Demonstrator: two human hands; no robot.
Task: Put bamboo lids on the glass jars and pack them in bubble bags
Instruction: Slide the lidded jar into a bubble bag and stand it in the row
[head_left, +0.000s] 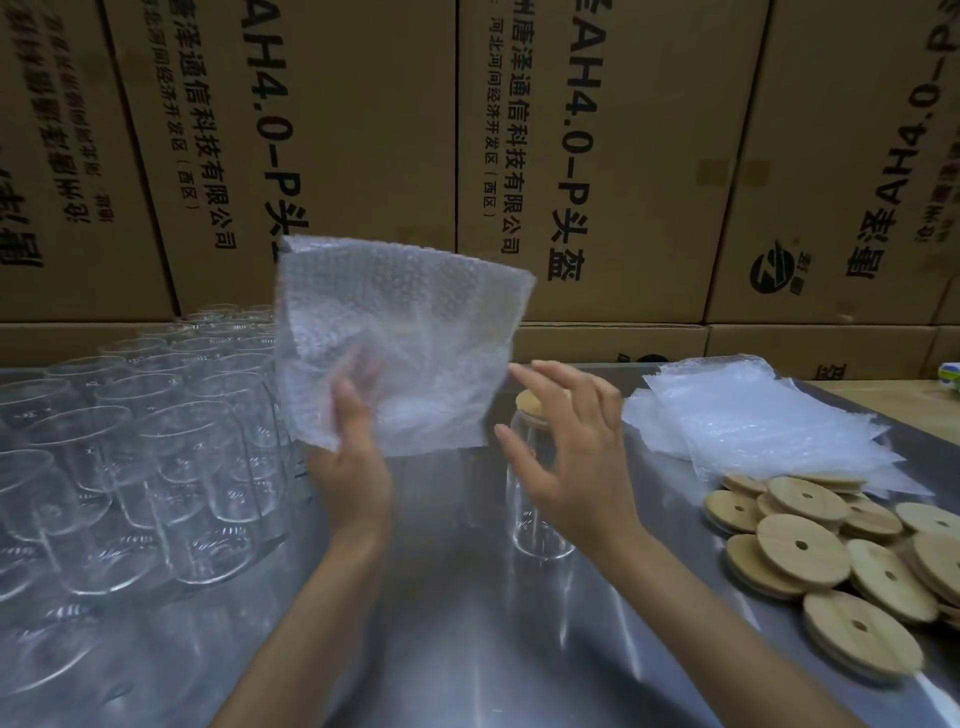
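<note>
I've got the bubble bag (400, 343) pinched in my left hand (353, 467) – lidded jar (540, 499) upright just right of it, under my right hand (566, 462), fingers spread.

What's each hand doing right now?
Left hand: closed on a bubble bag.
Right hand: open, holding nothing, in front of the lidded jar.

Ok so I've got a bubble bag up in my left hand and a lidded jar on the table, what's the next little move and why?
Probably close the right hand around the lidded jar and lift it toward the bubble bag. The jar already wears its bamboo lid, the right hand is open just in front of it, and the left hand has the bag raised, so bagging looks like what is left.
</note>
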